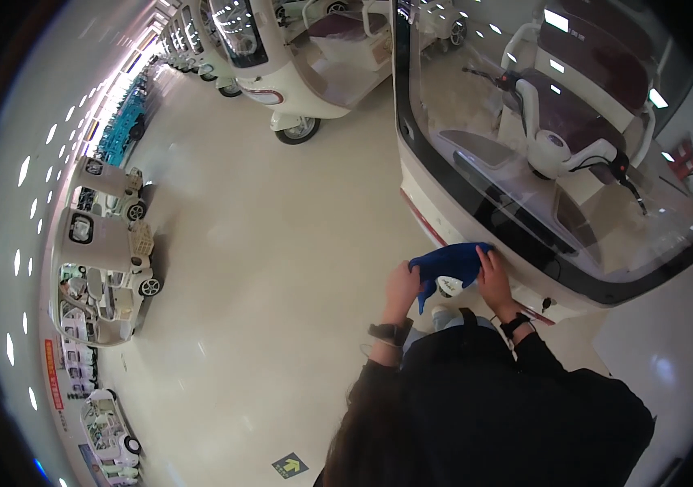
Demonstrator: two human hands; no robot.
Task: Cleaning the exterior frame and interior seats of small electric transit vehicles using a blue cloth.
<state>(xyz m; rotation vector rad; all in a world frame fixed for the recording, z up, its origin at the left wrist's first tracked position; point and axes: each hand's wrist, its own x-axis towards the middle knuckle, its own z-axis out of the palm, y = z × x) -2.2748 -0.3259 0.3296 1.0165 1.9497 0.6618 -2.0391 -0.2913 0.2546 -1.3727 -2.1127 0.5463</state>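
Observation:
A dark blue cloth [454, 261] is stretched between my two hands, just in front of the cream nose of an electric three-wheeler [423, 199]. At the cloth's left end, my left hand [402, 290] is closed on a bunched part, and a corner hangs down beside it. My right hand [493, 281] grips the other end, close to the vehicle's front panel below the windshield [476, 195]. Whether the cloth touches the panel I cannot tell. Through the glass the white handlebar [553, 150] and the maroon seat [574, 105] show.
Another cream three-wheeler [298, 81] stands beyond this one, with more in a row behind it. Along the left wall are parked small covered vehicles [103, 243] and blue ones [123, 122]. A floor sticker with an arrow [290, 465] lies on the pale floor [233, 325].

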